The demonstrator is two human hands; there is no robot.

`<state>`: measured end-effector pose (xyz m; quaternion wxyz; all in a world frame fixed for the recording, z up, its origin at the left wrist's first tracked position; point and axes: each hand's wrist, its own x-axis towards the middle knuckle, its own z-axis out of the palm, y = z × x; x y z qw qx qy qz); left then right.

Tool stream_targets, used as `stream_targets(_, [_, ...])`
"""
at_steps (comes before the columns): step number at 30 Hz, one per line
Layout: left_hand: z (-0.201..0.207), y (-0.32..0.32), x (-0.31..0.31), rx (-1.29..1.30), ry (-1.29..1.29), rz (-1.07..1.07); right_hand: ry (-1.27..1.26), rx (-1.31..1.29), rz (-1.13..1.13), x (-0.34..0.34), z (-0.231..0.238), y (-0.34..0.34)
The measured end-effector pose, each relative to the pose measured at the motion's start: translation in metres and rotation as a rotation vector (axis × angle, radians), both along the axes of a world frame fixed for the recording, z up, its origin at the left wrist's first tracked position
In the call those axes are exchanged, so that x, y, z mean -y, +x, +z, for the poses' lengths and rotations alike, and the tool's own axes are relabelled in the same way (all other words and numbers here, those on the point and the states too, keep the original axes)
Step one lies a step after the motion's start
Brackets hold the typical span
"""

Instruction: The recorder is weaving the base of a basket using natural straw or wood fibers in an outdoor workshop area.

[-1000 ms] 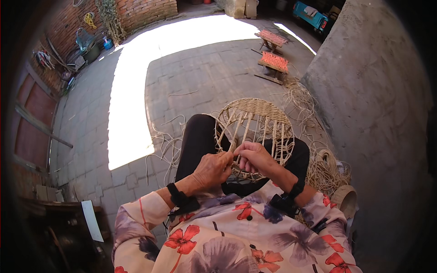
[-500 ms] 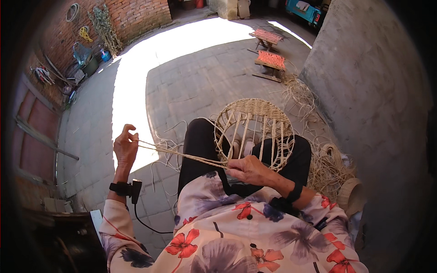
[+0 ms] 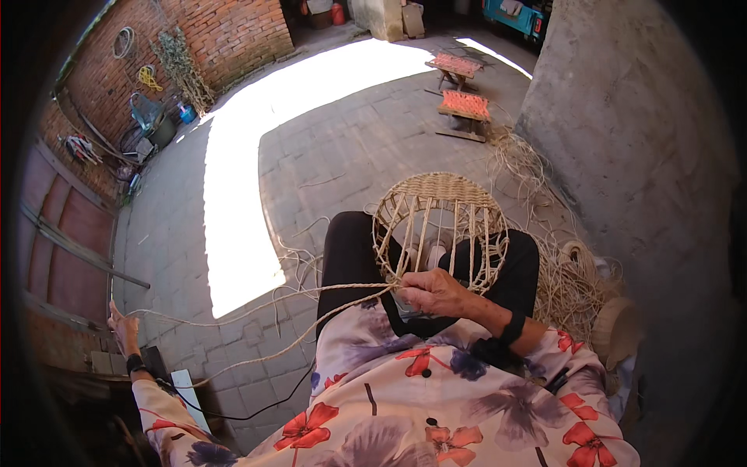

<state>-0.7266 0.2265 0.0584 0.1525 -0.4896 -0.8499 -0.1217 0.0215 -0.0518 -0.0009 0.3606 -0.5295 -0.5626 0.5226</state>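
A round, basket-like piece of tan straw cord rests between my knees, with a tightly woven band at its far side and open ribs below. My right hand is closed on cord at its near left edge. From there two strands of twisted cord run left. The upper strand reaches my left hand, stretched far out to the left; its fingers seem pinched on that strand, though they show small. The lower strand sags in a curve toward my left forearm.
Heaps of loose straw cord lie at my right, beside a tan rolled piece and a grey wall. Loose strands lie by my left knee. Two low stools with red woven seats stand ahead. A reddish door is at left.
My left hand has moved far left and toward me, drawing the cord out longer. The two strands have spread apart. My right hand stays at the woven piece.
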Motion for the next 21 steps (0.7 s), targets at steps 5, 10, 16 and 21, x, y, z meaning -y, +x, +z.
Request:
stream_targets(5, [0.003,0.348,0.058,0.294,-0.097,-0.984,-0.105,-0.21,-0.159,0.007,-0.008,0.016])
stream_targets(10, [-0.018,0.511,0.187,0.425,-0.525,-1.618,-0.089,-0.168,-0.12,0.005,-0.004,0.01])
stream_targets(16, [-0.059,0.522,0.199,0.244,-0.436,-1.745,-0.081,-0.147,-0.121,0.008,-0.007,0.011])
stream_targets(21, [-0.018,0.481,0.14,0.414,-0.282,-1.444,-0.025,-0.122,-0.094,0.011,-0.008,0.014])
